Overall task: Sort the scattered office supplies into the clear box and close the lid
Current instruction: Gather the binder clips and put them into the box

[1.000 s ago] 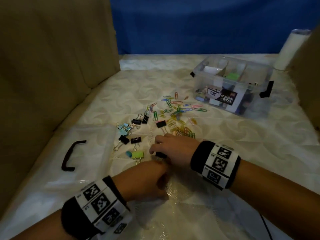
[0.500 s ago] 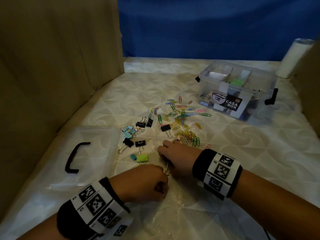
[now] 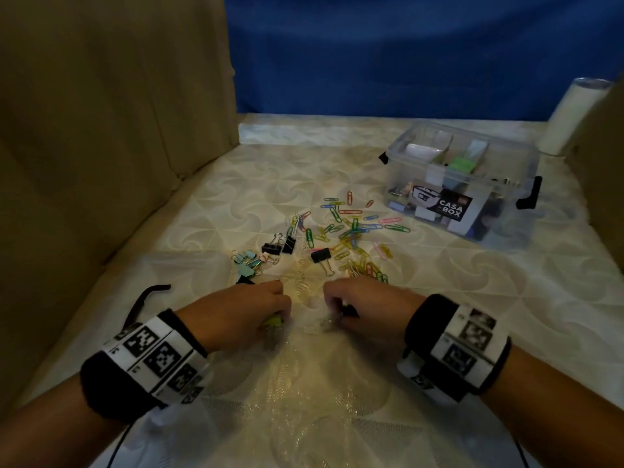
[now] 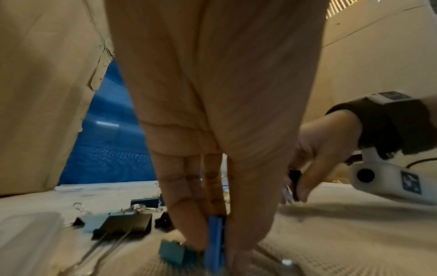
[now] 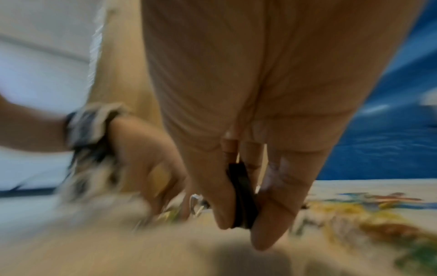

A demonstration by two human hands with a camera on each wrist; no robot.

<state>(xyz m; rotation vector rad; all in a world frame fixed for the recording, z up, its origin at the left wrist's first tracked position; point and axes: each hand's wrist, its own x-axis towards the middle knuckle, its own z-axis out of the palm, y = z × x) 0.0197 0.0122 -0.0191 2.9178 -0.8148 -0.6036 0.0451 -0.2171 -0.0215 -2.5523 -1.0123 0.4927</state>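
Nearest, the left hand [image 4: 212, 130] is pinching a blue binder clip [image 4: 215, 242] on the bench [image 3: 439, 298], fingers pointing down. Beside it, the right hand [image 5: 248, 130] is gripping a black binder clip [image 5: 243, 201]. Both clips look light, stiff, best pinched across their flat sides. Farther off, the clear box [image 3: 506, 211] is sitting open.

One clear box [image 3: 466, 163] with two black latches, far right; one clear lid [image 3: 189, 265] with one black handle [image 3: 145, 298], near left; one white cylinder [image 3: 574, 119], far right corner. Black binder clips: three loose on the cloth [image 3: 322, 255], one more pinched in the right hand [image 5: 243, 196]; a cluster of light blue binder clips [image 3: 246, 263], count unclear. One blue clip in the left hand [image 4: 215, 240]; coloured paper clips [image 3: 354, 228] in one scatter, several dozen, too many to count exactly.
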